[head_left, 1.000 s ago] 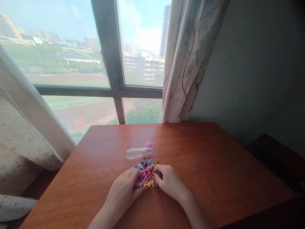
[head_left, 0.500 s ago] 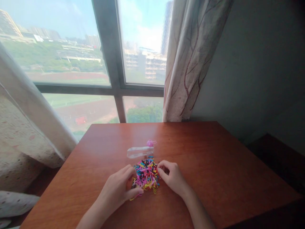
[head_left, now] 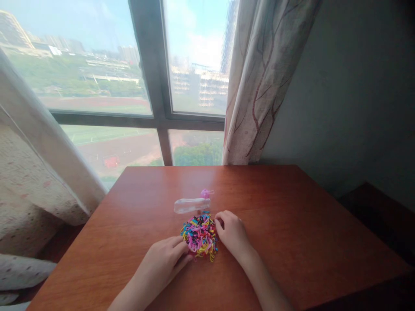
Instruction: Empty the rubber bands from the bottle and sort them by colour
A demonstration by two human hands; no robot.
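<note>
My left grip rests bent at the near left edge of the pile of small coloured loops; whether it pinches any, I cannot tell. My right grip curls at the pile's right edge, its closing equally unclear. The pile is loosely heaped on the worktop, so a hard squeeze could scatter it. Just beyond lies a clear container; a forward shove could knock it against the pink piece behind.

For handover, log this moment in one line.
colourful pile: on table; left hand: at pile's left; right hand: at pile's right; clear container: beyond pile
</note>
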